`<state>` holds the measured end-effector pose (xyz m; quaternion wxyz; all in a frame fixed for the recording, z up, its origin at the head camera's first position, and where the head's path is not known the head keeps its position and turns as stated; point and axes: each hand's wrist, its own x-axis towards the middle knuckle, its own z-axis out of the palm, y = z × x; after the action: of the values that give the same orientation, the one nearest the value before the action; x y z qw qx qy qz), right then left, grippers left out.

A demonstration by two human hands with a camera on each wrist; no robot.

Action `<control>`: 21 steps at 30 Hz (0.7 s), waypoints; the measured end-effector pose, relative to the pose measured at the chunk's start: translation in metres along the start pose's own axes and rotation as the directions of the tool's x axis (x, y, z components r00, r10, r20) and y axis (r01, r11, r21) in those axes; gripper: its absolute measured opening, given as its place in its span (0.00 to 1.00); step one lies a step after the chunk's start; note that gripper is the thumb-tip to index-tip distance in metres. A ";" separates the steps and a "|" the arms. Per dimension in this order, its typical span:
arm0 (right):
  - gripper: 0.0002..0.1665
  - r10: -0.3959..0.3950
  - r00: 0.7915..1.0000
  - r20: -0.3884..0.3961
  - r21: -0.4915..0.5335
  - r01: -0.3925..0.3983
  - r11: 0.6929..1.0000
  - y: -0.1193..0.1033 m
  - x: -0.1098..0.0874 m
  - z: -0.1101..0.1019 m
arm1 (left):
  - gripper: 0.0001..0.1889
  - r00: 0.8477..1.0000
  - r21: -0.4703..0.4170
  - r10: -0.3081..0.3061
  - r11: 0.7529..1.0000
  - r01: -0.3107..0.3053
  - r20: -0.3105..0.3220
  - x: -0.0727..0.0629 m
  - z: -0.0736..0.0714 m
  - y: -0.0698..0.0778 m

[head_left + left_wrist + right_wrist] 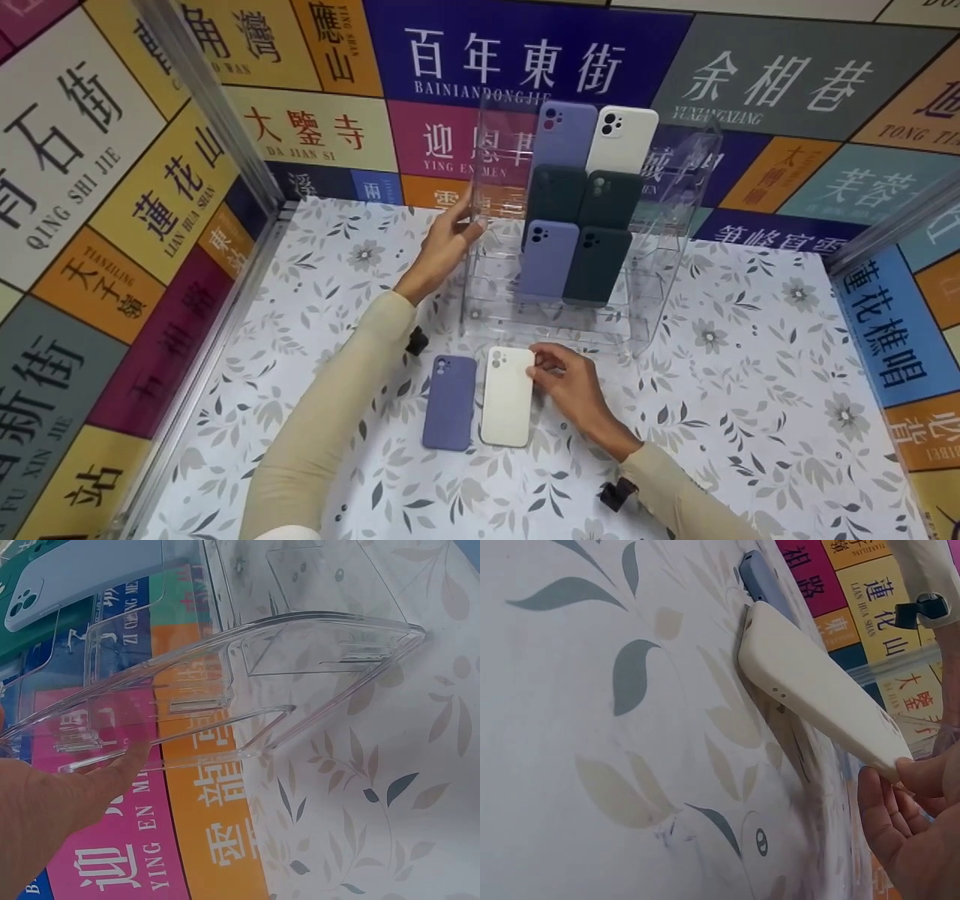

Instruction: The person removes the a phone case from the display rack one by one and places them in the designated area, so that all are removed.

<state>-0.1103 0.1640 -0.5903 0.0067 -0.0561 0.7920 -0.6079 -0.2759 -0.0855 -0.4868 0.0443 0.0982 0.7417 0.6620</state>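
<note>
My left hand holds the left side of a clear stepped display stand; in the left wrist view its thumb lies along the clear side panel. With thumb and fingers, my right hand pinches the upper right corner of a white phone case. The right wrist view shows that white case tilted, its pinched end raised off the patterned surface. Beside it on the left lies a purple phone case, camera cutout toward the stand.
On the stand, cases stand in three tiers: a purple case and a white case on top, two dark green cases in the middle, a purple case and a dark green case at the bottom. Sign-printed walls surround the leaf-patterned tabletop.
</note>
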 end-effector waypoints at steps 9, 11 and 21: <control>0.18 0.043 0.999 0.020 -0.013 -0.043 0.999 0.019 0.000 0.008 | 0.39 1.000 -0.017 0.004 1.000 -0.004 0.003 0.000 0.001 0.000; 0.17 0.053 0.998 0.026 -0.002 -0.053 0.999 0.022 -0.002 0.010 | 0.40 1.000 -0.016 0.002 1.000 -0.002 0.003 0.000 0.002 0.000; 0.18 0.042 0.996 0.079 -0.007 -0.041 0.999 0.020 0.002 0.021 | 0.39 0.999 0.006 0.030 1.000 -0.030 -0.010 0.000 0.002 -0.001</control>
<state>-0.1120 0.1490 -0.6147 0.0507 -0.0638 0.7938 -0.6027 -0.2760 -0.0839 -0.4875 0.0304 0.1063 0.7422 0.6610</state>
